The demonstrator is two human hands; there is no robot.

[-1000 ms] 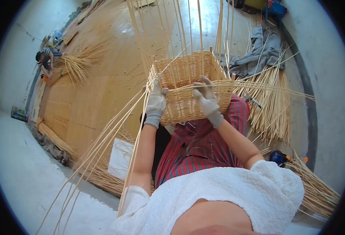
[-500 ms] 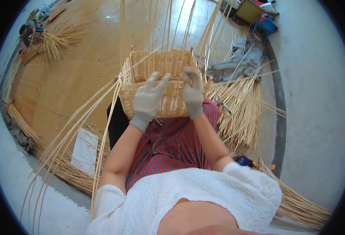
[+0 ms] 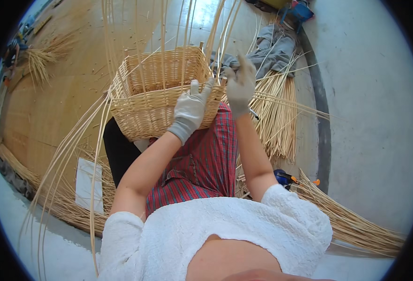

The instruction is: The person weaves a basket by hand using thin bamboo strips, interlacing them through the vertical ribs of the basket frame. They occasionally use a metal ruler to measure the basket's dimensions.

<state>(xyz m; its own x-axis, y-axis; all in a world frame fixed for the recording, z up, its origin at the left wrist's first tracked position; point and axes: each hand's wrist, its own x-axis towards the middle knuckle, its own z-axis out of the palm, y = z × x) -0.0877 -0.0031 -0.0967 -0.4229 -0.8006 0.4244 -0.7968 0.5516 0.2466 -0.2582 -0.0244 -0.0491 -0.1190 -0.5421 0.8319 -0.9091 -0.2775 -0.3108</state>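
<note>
A light wicker basket (image 3: 164,105) lies across my lap, its hollow tilted toward the far side. Long uncut strands rise from its weave, and more trail off at its left corner. My left hand (image 3: 191,108), in a pale glove, rests on the right part of the basket's near wall. Its visible fingers stretch apart over the rim; the others are hidden. Just beyond the basket's right corner, my gloved right hand (image 3: 240,86) is raised and blurred. Its fingers look spread, and I make out nothing between them.
Bundles of cut strands lie at right (image 3: 279,122), lower right (image 3: 347,218) and lower left (image 3: 66,199). A grey cloth (image 3: 274,51) covers part of one. A white sheet (image 3: 89,185) lies at left. Another person (image 3: 12,54) crouches far left near a strand pile (image 3: 40,63).
The basket has shifted left and turned on my lap, showing more of its inside. My left hand has slid rightward along its near wall, and my right hand has lifted off toward the right.
</note>
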